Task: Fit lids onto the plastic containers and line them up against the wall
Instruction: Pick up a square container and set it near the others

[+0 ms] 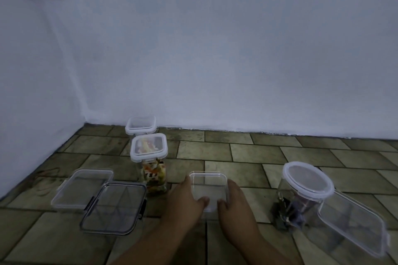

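Observation:
A small clear square container (209, 189) with its lid on sits on the tiled floor in front of me. My left hand (185, 202) grips its left side and my right hand (234, 204) grips its right side, thumbs on the lid. Behind it to the left, a tall lidded jar (150, 157) holds colourful contents. A second white-rimmed lidded jar (141, 125) stands against the wall. A round-lidded jar (305, 185) with dark clips inside stands at the right.
Two flat rectangular lidded containers lie at the left, a clear one (83, 187) and a dark-rimmed one (114, 208). A large clear rectangular container (353, 226) lies tilted at the far right. The white wall (215, 60) meets the floor behind; a corner is at the left.

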